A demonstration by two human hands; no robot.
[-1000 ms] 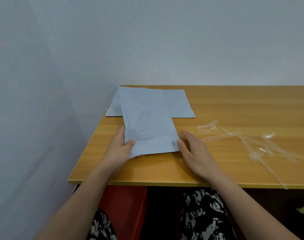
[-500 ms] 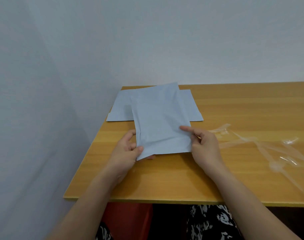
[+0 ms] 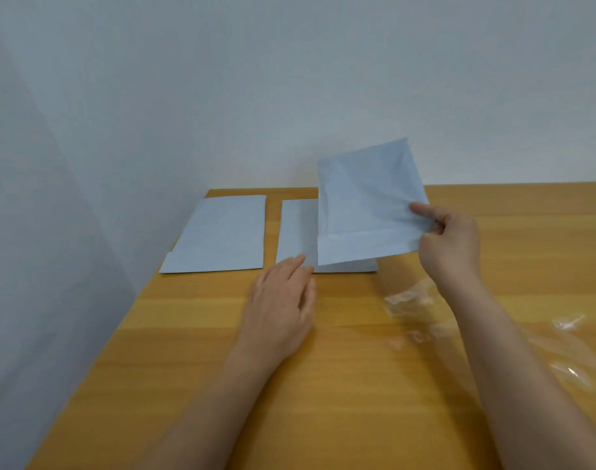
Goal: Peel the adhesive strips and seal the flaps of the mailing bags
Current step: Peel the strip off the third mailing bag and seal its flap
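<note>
A grey mailing bag is held up off the table, its flap folded along the bottom edge. My right hand pinches its right edge between thumb and fingers. Two more grey bags lie flat at the table's far left corner: one on the left and one partly hidden behind the raised bag. My left hand lies flat on the table, fingers straight, fingertips touching the near edge of the middle bag.
The wooden table meets grey walls at the back and left. Several peeled clear adhesive strips lie crumpled on the right side, under and beyond my right forearm. The table's left edge runs diagonally.
My left hand let go of the bag and dropped flat onto the table. My right hand lifted the bag up and to the right, uncovering the two bags beneath.
</note>
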